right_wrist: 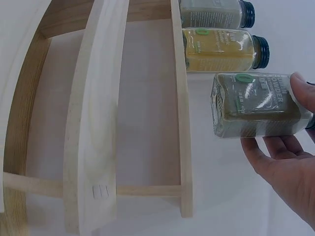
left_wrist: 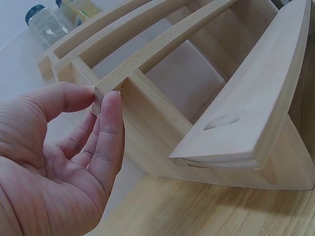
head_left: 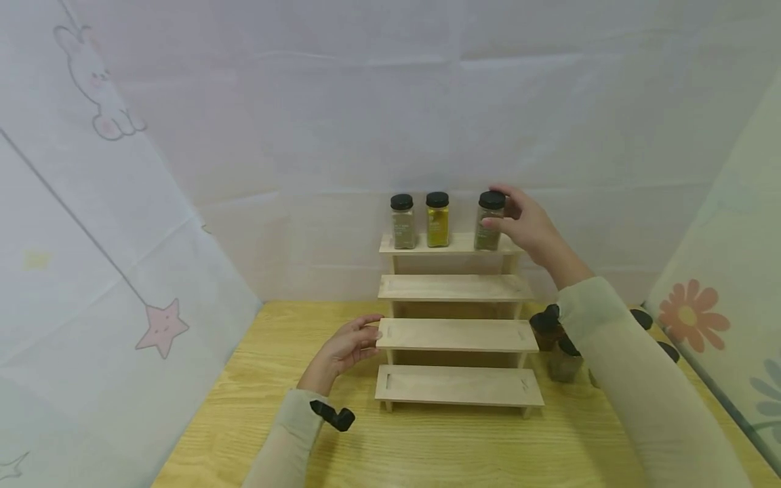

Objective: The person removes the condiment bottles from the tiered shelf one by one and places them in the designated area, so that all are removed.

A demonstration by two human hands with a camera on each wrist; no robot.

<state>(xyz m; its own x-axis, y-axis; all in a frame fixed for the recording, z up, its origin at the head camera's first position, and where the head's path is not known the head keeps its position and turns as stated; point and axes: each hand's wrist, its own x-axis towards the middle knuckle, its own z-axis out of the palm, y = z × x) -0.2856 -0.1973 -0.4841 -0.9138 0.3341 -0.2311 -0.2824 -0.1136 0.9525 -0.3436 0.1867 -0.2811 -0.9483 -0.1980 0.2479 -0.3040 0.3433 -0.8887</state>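
Note:
A stepped wooden rack (head_left: pixel 457 333) with several tiers stands on the table. My right hand (head_left: pixel 529 227) grips a spice jar (head_left: pixel 487 237) with a black lid near the right end of the top tier. In the right wrist view this glass jar (right_wrist: pixel 261 105) holds grey-green powder, and a gap shows between its base and the shelf. My left hand (left_wrist: pixel 64 147) pinches the left end of a lower tier between thumb and fingers. A jar of yellow powder (head_left: pixel 437 224) and a jar of greyish contents (head_left: pixel 403 227) stand on the top tier, left of the held jar.
More black-lidded jars (head_left: pixel 565 359) stand on the table right of the rack, partly hidden by my right sleeve (head_left: pixel 634 359). White cloth (head_left: pixel 342 135) hangs close behind the rack. The wooden tabletop (head_left: pixel 256 379) extends to the left and front.

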